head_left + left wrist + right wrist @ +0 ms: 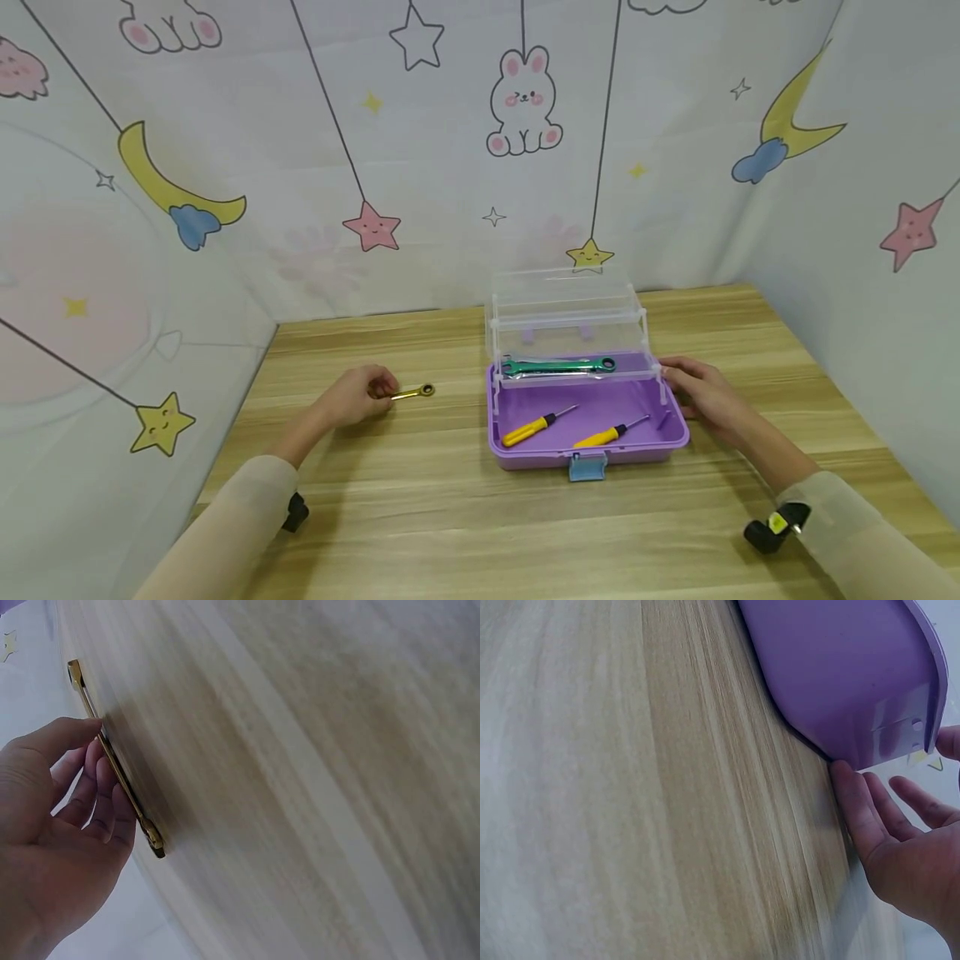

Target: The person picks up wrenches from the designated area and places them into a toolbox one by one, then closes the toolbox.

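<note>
On the left of the table, my left hand (pixel 356 396) pinches a gold ratchet wrench (pixel 414 392) between thumb and fingers. The left wrist view shows the wrench's thin shaft (pixel 118 766) along the fingertips, close to the tabletop. A purple toolbox (pixel 525 460) stands with its clear lid (pixel 566 292) raised. My right hand (pixel 705 392) is at the box's right rear corner. In the right wrist view its fairly straight fingers (pixel 859 802) touch the lower wall, with the thumb by the rim. Two yellow-handled screwdrivers (pixel 527 432) (pixel 600 437) lie inside the box.
A clear raised tray (pixel 637 375) in the box bears a green wrench (pixel 562 365) and shiny tools beside it. A blue latch (pixel 587 468) hangs at the front. The wooden table (pixel 450 533) meets a patterned fabric backdrop (pixel 435 167) behind and at the sides.
</note>
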`<action>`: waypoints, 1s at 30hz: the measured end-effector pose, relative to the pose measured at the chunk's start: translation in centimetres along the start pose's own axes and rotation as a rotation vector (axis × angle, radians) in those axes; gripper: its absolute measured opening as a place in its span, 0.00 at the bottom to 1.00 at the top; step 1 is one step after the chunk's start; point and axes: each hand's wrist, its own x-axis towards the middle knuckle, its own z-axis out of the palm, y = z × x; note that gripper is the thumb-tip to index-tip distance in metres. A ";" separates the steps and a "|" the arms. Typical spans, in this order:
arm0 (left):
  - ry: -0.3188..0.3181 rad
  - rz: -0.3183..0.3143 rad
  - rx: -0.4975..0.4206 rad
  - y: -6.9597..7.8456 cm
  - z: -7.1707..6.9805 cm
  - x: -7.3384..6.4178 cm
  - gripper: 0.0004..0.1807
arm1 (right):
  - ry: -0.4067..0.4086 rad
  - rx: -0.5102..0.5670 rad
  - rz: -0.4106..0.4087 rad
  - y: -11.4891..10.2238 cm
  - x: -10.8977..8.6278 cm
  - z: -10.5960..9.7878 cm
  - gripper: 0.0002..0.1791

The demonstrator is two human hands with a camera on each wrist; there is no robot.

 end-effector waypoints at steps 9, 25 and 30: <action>-0.020 -0.009 0.000 -0.1 0.0 0.2 0.06 | 0.005 -0.006 0.004 0.0 0.1 0.0 0.36; -0.055 0.041 -0.007 -0.1 -0.3 -0.1 0.05 | 0.006 0.005 0.006 0.1 0.0 0.0 0.35; -0.060 0.058 0.016 0.1 -0.3 0.0 0.04 | 0.005 -0.002 0.010 0.0 0.0 0.0 0.36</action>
